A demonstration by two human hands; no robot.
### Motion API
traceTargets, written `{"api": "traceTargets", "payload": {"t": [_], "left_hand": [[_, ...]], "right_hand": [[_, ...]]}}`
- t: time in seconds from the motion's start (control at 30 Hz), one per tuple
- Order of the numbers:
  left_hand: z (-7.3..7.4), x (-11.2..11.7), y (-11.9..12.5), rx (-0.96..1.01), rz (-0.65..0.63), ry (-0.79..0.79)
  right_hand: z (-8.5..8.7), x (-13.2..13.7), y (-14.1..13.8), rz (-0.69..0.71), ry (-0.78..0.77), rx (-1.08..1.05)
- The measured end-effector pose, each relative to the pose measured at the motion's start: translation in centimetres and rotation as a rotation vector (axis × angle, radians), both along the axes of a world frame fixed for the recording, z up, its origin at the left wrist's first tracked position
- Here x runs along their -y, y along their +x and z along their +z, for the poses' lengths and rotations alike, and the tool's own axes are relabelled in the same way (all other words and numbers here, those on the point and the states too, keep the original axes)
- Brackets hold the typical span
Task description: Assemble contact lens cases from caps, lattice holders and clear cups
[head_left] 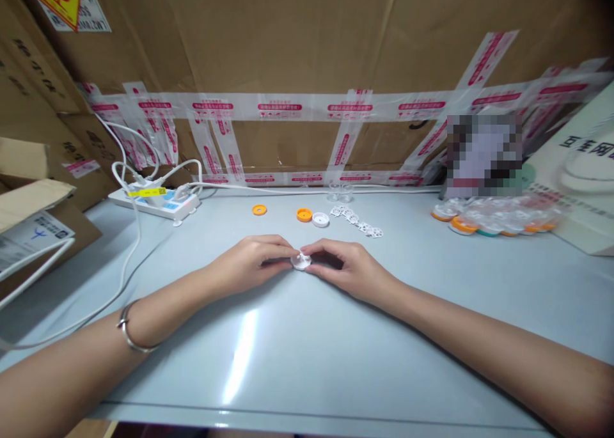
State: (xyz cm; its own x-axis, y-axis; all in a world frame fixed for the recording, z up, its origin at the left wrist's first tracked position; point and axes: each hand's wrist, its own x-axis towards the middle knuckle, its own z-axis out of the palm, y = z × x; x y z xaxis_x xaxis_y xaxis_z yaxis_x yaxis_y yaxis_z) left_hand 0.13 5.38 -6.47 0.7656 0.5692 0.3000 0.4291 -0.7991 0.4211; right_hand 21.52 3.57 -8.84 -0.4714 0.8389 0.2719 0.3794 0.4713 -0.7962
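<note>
Near the middle of the table, a small round white part point(301, 263) is pinched between the fingertips of both hands. My left hand point(254, 262) grips its left side, closed. On its right side, the fingers of my right hand point(343, 265) are closed on it too. Fine white detail shows on its top, too small to make out. Just beyond lie an orange cap-like ring point(304, 215), a white ring point(321, 220) and a flatter orange disc point(259, 210). White patterned pieces point(357, 219) lie in a row to their right, with small clear parts point(340, 193) behind.
A white power strip point(156, 198) with plugs and trailing cables stands at the back left. Open cardboard boxes point(38, 214) are at the left edge. Several clear-topped pieces with coloured bases point(496, 217) are heaped at the right, beside a pale bag point(575, 176). A large taped carton point(288, 41) walls the back.
</note>
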Motion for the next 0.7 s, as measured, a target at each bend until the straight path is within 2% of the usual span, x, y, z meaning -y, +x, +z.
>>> {"api": "traceTargets", "payload": {"t": [0.7], "left_hand": [[-0.14,0.01,-0.16,-0.011,-0.044,0.017]], "right_hand": [[-0.65,-0.25,0.10,0.008,0.062,0.013]]}}
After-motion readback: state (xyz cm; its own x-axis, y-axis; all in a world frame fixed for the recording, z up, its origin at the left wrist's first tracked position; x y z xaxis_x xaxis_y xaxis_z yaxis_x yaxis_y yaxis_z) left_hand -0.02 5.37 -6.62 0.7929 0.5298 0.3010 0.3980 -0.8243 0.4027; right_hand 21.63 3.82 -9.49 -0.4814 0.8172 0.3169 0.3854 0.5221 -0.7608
